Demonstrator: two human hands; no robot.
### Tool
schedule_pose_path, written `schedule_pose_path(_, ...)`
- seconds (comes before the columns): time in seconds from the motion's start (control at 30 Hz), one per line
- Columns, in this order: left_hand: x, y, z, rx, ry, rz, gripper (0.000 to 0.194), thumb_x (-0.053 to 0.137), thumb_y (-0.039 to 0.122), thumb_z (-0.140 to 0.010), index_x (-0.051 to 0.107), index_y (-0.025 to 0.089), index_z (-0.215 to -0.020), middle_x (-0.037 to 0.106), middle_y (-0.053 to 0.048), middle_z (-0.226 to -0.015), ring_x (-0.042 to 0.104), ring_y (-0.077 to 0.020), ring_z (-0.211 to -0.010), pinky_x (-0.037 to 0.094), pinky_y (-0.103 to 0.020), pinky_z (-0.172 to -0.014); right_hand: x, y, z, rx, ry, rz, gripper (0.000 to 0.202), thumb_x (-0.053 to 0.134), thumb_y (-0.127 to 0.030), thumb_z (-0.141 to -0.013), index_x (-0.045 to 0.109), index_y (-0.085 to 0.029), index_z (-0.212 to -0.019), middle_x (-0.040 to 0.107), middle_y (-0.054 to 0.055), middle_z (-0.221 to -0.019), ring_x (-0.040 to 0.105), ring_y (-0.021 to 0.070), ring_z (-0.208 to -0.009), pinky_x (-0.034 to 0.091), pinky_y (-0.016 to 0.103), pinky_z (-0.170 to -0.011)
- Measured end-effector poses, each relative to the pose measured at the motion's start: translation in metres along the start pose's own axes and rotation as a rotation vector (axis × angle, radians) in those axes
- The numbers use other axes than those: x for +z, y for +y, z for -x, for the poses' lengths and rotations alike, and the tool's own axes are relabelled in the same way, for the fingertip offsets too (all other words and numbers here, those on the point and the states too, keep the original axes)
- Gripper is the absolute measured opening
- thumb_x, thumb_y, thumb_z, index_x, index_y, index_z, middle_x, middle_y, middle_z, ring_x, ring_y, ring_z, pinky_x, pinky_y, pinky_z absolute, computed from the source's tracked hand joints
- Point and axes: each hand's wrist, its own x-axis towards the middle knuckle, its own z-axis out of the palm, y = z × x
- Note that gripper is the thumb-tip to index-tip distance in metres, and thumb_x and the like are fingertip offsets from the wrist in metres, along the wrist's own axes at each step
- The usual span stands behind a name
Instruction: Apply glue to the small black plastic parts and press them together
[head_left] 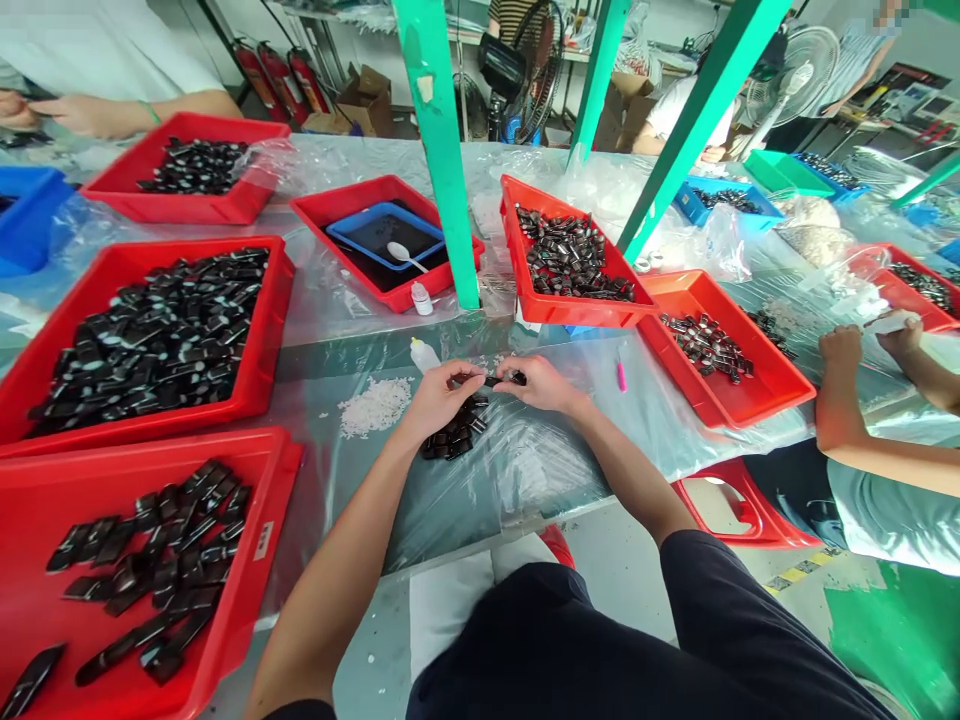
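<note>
With our hands as the centre of the dial, the near edge of the film-covered grey-green table point(555, 470) runs past six o'clock, and room to move spreads from three to five o'clock. At three o'clock, one slim pink-handled tool point(622, 377) lies just short of one red plastic tray of shiny dark pieces point(772, 385). Toward nine o'clock, one loose heap of small white bits point(375, 408) limits our left side.

Our left hand point(448, 400) and right hand point(544, 384) meet over the table, thumbs and fingers pinched nearly together on one small glossy black piece point(491, 381) between the fingertips. We cannot tell its exact shape. One pile of similar black pieces point(452, 437) sits at seven o'clock, partly beneath our left hand.

We count one translucent squeeze bottle point(424, 355) at ten o'clock, one small white bottle point(421, 299) at eleven, three red fire extinguishers point(283, 85) farther off at eleven, and three red plastic trays at our left, between eight and ten.
</note>
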Motion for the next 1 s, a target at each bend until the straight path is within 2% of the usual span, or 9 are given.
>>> schedule_pose_path(0.2, -0.005, 0.005, 0.001, -0.048, -0.055, 0.073, 0.037, 0.074, 0.052, -0.079, 0.078, 0.018, -0.093, 0.077, -0.007, -0.091, 0.063, -0.0181, -0.074, 0.048, -0.031, -0.069, 0.002, -0.002, 0.001, -0.023, 0.013, 0.000, 0.023, 0.067, -0.041, -0.092, 0.066, -0.018, -0.094, 0.069, 0.002, -0.087, 0.051, 0.0146, -0.072, 0.037, 0.027, -0.074)
schedule_pose_path(0.37, 0.006, 0.017, 0.008, 0.091, 0.159, -0.124, 0.026, 0.064, 0.041, -0.088, 0.078, 0.020, -0.096, 0.077, -0.005, -0.095, 0.052, -0.0124, -0.063, 0.041, -0.028, -0.062, 0.010, 0.003, -0.004, 0.032, 0.086, -0.143, 0.031, 0.069, -0.048, -0.088, 0.064, -0.018, -0.090, 0.065, 0.001, -0.085, 0.050, 0.0132, -0.072, 0.037, 0.027, -0.073)
schedule_pose_path(0.47, 0.010, 0.021, 0.011, 0.135, 0.203, -0.157, 0.025, 0.062, 0.039, -0.090, 0.077, 0.021, -0.098, 0.077, -0.004, -0.091, 0.048, -0.0113, -0.060, 0.039, -0.027, -0.059, 0.016, 0.003, -0.008, 0.062, 0.133, -0.286, 0.036, 0.071, -0.052, -0.084, 0.063, -0.018, -0.089, 0.061, 0.000, -0.083, 0.051, 0.0138, -0.075, 0.040, 0.027, -0.072)
schedule_pose_path(0.6, 0.007, 0.021, 0.011, 0.102, 0.236, -0.120, 0.025, 0.064, 0.040, -0.088, 0.077, 0.020, -0.097, 0.077, -0.003, -0.090, 0.044, -0.0105, -0.057, 0.038, -0.027, -0.057, 0.021, -0.004, -0.009, 0.095, 0.149, -0.422, 0.040, 0.076, -0.055, -0.079, 0.062, -0.018, -0.083, 0.056, -0.002, -0.077, 0.048, 0.0122, -0.072, 0.040, 0.025, -0.064)
schedule_pose_path(0.7, 0.005, 0.022, 0.011, 0.106, 0.248, -0.109, 0.024, 0.065, 0.039, -0.087, 0.077, 0.020, -0.095, 0.078, -0.003, -0.092, 0.046, -0.0104, -0.059, 0.040, -0.027, -0.058, 0.019, -0.015, -0.005, 0.238, 0.079, -0.567, 0.044, 0.079, -0.059, -0.078, 0.061, -0.020, -0.085, 0.045, -0.006, -0.068, 0.038, 0.0077, -0.055, 0.030, 0.022, -0.048)
schedule_pose_path(0.8, 0.007, 0.024, 0.011, 0.097, 0.334, -0.100, 0.022, 0.065, 0.038, -0.088, 0.076, 0.020, -0.095, 0.078, -0.003, -0.090, 0.049, -0.0108, -0.061, 0.040, -0.027, -0.059, 0.018, -0.023, -0.003, 0.415, -0.013, -0.799, 0.052, 0.075, -0.069, -0.080, 0.052, -0.023, -0.085, 0.035, -0.010, -0.059, 0.026, 0.0049, -0.043, 0.017, 0.020, -0.039)
schedule_pose_path(0.9, 0.013, 0.028, 0.014, 0.083, 0.380, -0.051, 0.023, 0.065, 0.039, -0.089, 0.075, 0.021, -0.099, 0.078, -0.003, -0.092, 0.057, -0.0121, -0.066, 0.039, -0.027, -0.058, 0.019, -0.027, -0.005, 0.536, -0.042, -0.956, 0.059, 0.068, -0.079, -0.080, 0.048, -0.024, -0.085, 0.045, -0.009, -0.058, 0.030, 0.0046, -0.039, 0.014, 0.019, -0.036)
schedule_pose_path(1.0, 0.020, 0.030, 0.018, 0.103, 0.322, -0.053, 0.023, 0.066, 0.037, -0.090, 0.073, 0.021, -0.105, 0.078, -0.004, -0.096, 0.066, -0.0157, -0.078, 0.045, -0.028, -0.063, 0.023, -0.026, -0.008, 0.587, -0.080, -1.052, 0.064, 0.057, -0.085, -0.083, 0.052, -0.022, -0.086, 0.057, -0.004, -0.063, 0.042, 0.0068, -0.039, 0.015, 0.020, -0.032)
